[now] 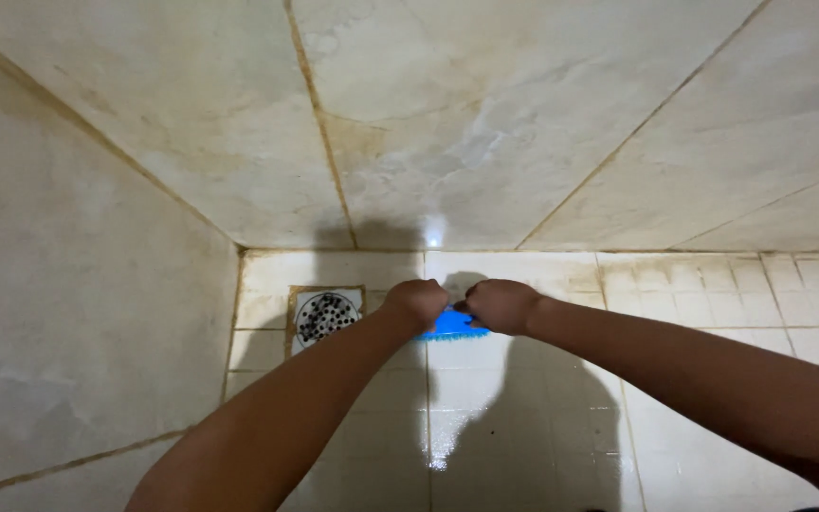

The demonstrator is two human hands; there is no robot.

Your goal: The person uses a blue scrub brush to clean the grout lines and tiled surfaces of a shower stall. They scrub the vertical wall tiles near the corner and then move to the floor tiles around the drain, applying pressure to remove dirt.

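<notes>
A blue scrub brush (450,325) lies bristles-down on the wet tiled floor (523,417), close to the back wall. My left hand (416,301) is closed over its left end and my right hand (500,305) is closed over its right end. Both arms reach forward from the bottom of the view. Most of the brush is hidden under my fingers.
A round metal floor drain (325,316) sits in the corner just left of my left hand. Stained beige wall tiles (447,123) rise behind and a wall (68,313) closes the left side. The floor tiles glisten with water.
</notes>
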